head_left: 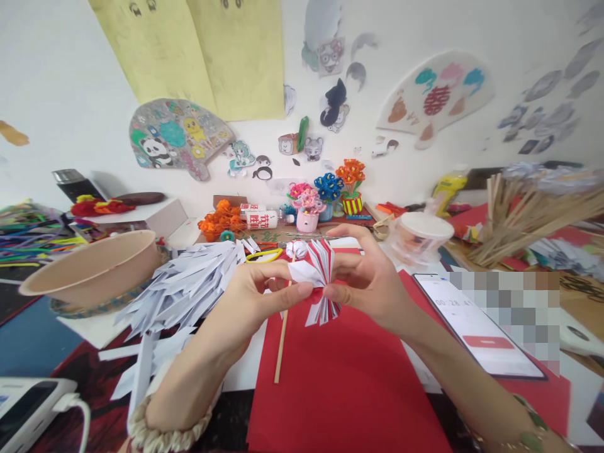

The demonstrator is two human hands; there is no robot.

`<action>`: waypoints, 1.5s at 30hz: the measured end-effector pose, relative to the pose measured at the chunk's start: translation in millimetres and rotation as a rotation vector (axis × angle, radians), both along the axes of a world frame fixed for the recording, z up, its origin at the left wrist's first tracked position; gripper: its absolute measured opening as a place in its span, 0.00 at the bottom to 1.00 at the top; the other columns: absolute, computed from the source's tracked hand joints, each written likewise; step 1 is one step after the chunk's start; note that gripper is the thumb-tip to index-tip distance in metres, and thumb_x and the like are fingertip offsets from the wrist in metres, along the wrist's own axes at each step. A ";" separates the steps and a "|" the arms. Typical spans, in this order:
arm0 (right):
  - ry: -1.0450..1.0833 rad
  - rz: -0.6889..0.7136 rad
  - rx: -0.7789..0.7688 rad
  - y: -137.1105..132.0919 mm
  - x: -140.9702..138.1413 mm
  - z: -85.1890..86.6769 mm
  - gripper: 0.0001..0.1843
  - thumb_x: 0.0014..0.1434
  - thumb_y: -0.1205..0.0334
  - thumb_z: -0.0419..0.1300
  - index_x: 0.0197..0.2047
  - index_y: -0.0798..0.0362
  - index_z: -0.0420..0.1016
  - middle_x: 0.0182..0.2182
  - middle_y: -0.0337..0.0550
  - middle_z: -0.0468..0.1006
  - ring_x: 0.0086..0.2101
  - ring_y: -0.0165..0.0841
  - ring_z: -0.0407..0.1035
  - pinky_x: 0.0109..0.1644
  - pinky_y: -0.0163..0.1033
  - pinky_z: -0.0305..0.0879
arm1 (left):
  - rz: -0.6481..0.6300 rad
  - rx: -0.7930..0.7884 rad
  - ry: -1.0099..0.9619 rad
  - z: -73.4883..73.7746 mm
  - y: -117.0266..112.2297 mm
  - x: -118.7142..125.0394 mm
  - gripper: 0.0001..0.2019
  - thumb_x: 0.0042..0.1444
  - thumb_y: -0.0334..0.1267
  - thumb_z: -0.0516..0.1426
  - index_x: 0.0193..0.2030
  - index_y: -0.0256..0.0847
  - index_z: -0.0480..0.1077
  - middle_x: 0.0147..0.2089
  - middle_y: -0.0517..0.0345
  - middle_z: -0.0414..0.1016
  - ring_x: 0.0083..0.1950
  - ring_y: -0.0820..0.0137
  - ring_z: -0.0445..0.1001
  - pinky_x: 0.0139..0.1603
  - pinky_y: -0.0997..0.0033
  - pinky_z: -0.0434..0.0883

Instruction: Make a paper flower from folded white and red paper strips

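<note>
Both my hands are raised over red paper point(349, 390) with a pleated red-and-white paper piece point(324, 308) pinched at its middle. Its folds fan out above and below the pinch, and a white flap points left. My left hand point(264, 292) grips the left side between thumb and fingers. On the right side, my right hand point(368, 283) presses its thumb and fingers on the folds, the index finger lifted. A thin wooden stick point(283, 352) slants down past my left fingers, a white paper ball point(297, 250) near its top. Whether my left hand also holds the stick, I cannot tell.
White paper strips point(189, 283) are heaped at left beside a beige bowl point(94, 264). A phone point(476, 327) lies at right, near a lidded tub point(419, 233) and a bundle of wooden sticks point(514, 220). Yellow-handled scissors point(264, 255) and small flower pots point(306, 220) stand behind.
</note>
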State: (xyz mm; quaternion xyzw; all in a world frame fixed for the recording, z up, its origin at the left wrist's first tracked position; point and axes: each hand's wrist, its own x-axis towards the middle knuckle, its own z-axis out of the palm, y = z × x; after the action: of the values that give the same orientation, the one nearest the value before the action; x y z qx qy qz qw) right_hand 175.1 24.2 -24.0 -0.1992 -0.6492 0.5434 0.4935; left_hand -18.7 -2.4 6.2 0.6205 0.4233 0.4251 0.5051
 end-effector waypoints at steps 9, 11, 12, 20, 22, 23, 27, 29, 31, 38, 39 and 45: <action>-0.011 -0.140 0.114 -0.4 -4.9 -7.5 0.29 0.56 0.59 0.70 0.54 0.42 0.58 0.33 0.36 0.79 0.34 0.36 0.76 0.40 0.46 0.74 | 0.107 0.127 0.193 6.5 -2.5 6.1 0.09 0.55 0.45 0.61 0.31 0.44 0.78 0.36 0.56 0.80 0.36 0.64 0.70 0.36 0.68 0.61; -0.017 -0.135 0.112 -0.3 -5.2 -7.7 0.29 0.56 0.59 0.70 0.54 0.42 0.57 0.34 0.36 0.79 0.34 0.36 0.76 0.40 0.45 0.74 | 0.096 0.108 0.191 5.5 -2.4 5.6 0.09 0.56 0.46 0.61 0.32 0.43 0.77 0.38 0.55 0.80 0.37 0.64 0.71 0.37 0.68 0.62; -0.018 -0.133 0.108 -0.5 -5.3 -7.3 0.29 0.56 0.59 0.70 0.54 0.42 0.58 0.34 0.37 0.79 0.35 0.36 0.76 0.41 0.45 0.74 | 0.088 0.108 0.191 5.2 -2.5 5.6 0.09 0.56 0.46 0.60 0.32 0.43 0.77 0.39 0.55 0.80 0.38 0.63 0.71 0.38 0.67 0.63; 0.002 -0.111 0.032 -3.5 -3.6 -1.9 0.29 0.55 0.59 0.70 0.53 0.43 0.57 0.33 0.37 0.80 0.36 0.36 0.77 0.39 0.42 0.74 | 0.082 0.235 0.215 8.4 -3.4 8.8 0.07 0.58 0.39 0.60 0.30 0.45 0.78 0.45 0.57 0.80 0.50 0.60 0.73 0.54 0.63 0.64; -0.002 -0.063 -0.011 -2.3 -2.8 -1.7 0.30 0.56 0.59 0.70 0.54 0.43 0.57 0.34 0.38 0.80 0.35 0.36 0.77 0.39 0.41 0.74 | 0.037 0.206 0.190 8.4 -3.1 7.2 0.07 0.59 0.39 0.59 0.33 0.45 0.79 0.47 0.55 0.80 0.52 0.60 0.73 0.56 0.62 0.64; -0.007 -0.035 -0.036 -1.4 -2.4 -2.0 0.30 0.56 0.58 0.70 0.54 0.43 0.56 0.34 0.38 0.80 0.35 0.36 0.77 0.39 0.41 0.74 | 0.015 0.178 0.171 8.0 -3.0 6.0 0.07 0.59 0.39 0.60 0.34 0.45 0.79 0.47 0.55 0.80 0.52 0.59 0.73 0.56 0.61 0.65; -0.020 0.046 -0.125 3.1 -0.5 -4.6 0.33 0.55 0.55 0.71 0.56 0.43 0.57 0.34 0.39 0.80 0.36 0.36 0.77 0.38 0.40 0.73 | -0.017 0.021 0.066 5.5 -2.2 2.0 0.07 0.56 0.42 0.62 0.32 0.41 0.79 0.43 0.52 0.80 0.47 0.59 0.74 0.50 0.62 0.67; -0.001 0.063 -0.161 4.5 0.3 -5.9 0.33 0.55 0.55 0.71 0.57 0.43 0.57 0.32 0.38 0.79 0.35 0.36 0.77 0.37 0.39 0.72 | -0.008 -0.024 0.025 4.3 -1.7 0.9 0.10 0.55 0.44 0.62 0.30 0.39 0.78 0.37 0.52 0.79 0.42 0.61 0.73 0.45 0.64 0.66; 0.018 0.077 -0.188 5.1 0.8 -6.7 0.34 0.55 0.55 0.71 0.58 0.43 0.57 0.31 0.37 0.79 0.35 0.36 0.77 0.36 0.37 0.71 | 0.000 -0.032 0.004 3.1 -1.2 0.4 0.12 0.55 0.45 0.62 0.28 0.38 0.77 0.33 0.54 0.77 0.38 0.65 0.71 0.41 0.66 0.65; 0.042 0.095 -0.203 4.3 1.4 -5.2 0.36 0.52 0.53 0.72 0.58 0.44 0.58 0.36 0.41 0.81 0.34 0.34 0.77 0.35 0.35 0.71 | -0.078 -0.098 -0.097 -0.4 -1.5 1.1 0.12 0.55 0.44 0.63 0.29 0.36 0.75 0.32 0.57 0.74 0.37 0.69 0.68 0.42 0.69 0.63; 0.051 0.095 -0.199 4.1 1.7 -4.8 0.35 0.52 0.54 0.73 0.57 0.44 0.59 0.36 0.41 0.81 0.34 0.33 0.77 0.36 0.34 0.72 | -0.082 -0.102 -0.099 -0.3 -1.6 1.5 0.12 0.56 0.44 0.63 0.29 0.36 0.74 0.32 0.57 0.74 0.38 0.68 0.68 0.43 0.69 0.63; 0.105 0.075 -0.171 4.5 2.6 -4.1 0.34 0.51 0.58 0.74 0.55 0.44 0.61 0.34 0.38 0.80 0.34 0.32 0.77 0.38 0.34 0.72 | -0.039 -0.067 -0.071 1.8 -1.7 3.9 0.11 0.56 0.43 0.62 0.29 0.38 0.73 0.33 0.57 0.74 0.41 0.66 0.70 0.46 0.67 0.62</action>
State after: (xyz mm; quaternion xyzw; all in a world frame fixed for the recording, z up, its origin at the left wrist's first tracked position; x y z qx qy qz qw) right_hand 177.7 28.7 -28.1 -0.1872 -0.5807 0.6245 0.4876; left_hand -14.8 -4.1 8.0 0.5959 0.4067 0.4226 0.5486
